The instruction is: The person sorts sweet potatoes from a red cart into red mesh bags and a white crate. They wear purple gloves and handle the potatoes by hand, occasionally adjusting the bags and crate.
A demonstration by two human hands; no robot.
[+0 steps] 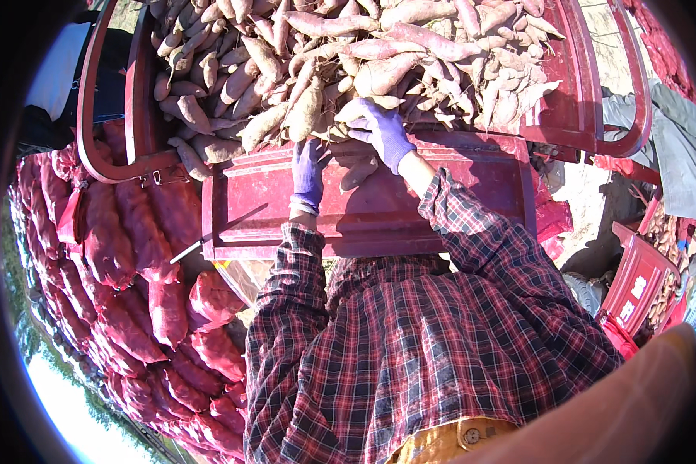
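A large heap of soil-covered sweet potatoes (pixel 383 72) fills the red metal cart bed before me. My left hand (pixel 307 174), in a purple glove, reaches up to the heap's near edge, its fingertips against a thick sweet potato (pixel 305 113); whether it grips that one I cannot tell. To its right, my right hand (pixel 380 132), gloved alike, has its thumb and fingers at a small pale sweet potato (pixel 351 111) on the front of the pile. One sweet potato (pixel 359 173) lies on the lowered red tailgate (pixel 429 191) between my hands.
Curved red side rails (pixel 87 116) flank the heap. Many filled red mesh sacks (pixel 107 232) are stacked at the left. A metal rod (pixel 187 252) sticks out beside the tailgate's left corner. At the right stands another red cart (pixel 638 278) with sweet potatoes; grey cloth (pixel 678 145) hangs above it.
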